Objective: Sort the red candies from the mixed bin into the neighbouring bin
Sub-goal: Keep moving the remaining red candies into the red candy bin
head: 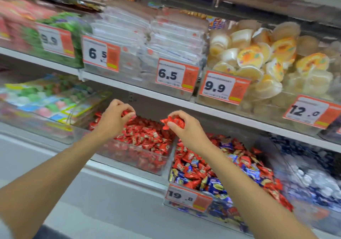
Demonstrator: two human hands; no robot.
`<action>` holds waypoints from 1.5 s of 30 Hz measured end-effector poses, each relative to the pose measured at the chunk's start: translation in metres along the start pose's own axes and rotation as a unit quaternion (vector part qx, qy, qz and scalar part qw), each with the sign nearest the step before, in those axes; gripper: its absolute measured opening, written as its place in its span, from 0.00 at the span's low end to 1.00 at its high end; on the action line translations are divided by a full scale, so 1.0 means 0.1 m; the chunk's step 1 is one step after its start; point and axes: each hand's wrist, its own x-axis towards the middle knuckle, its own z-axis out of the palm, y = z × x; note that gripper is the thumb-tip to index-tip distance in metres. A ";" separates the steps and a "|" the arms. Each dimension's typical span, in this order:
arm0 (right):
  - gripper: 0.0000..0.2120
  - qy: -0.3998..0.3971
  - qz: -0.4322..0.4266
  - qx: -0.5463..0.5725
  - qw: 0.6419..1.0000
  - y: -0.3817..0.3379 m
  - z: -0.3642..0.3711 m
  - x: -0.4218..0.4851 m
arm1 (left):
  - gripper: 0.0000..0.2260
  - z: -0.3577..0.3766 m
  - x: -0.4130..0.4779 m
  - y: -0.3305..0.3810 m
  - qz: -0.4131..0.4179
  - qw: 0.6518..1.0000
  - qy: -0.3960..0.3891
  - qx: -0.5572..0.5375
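- Holding a few red candies (127, 113) in my left hand (115, 117), fingers curled round them, above the back of the red bin (129, 157).
- My right hand (182, 133) pinches a second bunch (173, 121) of red wrappers between thumb and fingers, up in the air over the wall where the two bins meet, toward their back.
- The red bin stands on the lower shelf (118, 166), at its front edge, and holds red wrappers only.
- The mixed bin (171, 174) stands just beside it on the right, their side walls touching or nearly so.
- Red, blue and yellowish wrappers lie jumbled in the mixed bin, with many red ones along its left side and toward the back.
- A price tag (188, 197) reading 19.8 hangs on the mixed bin's front wall, at the left corner.
- The upper shelf (184, 106) above my hands carries clear bins of flat packs (147, 41) and jelly cups (258, 60).
- Bins further left and right on the lower shelf are too blurred to tell what they hold.
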 end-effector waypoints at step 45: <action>0.17 -0.140 0.171 -0.096 0.971 1.43 -0.88 -0.79 | 0.15 1.49 -0.50 1.48 0.115 0.974 -0.195 -0.006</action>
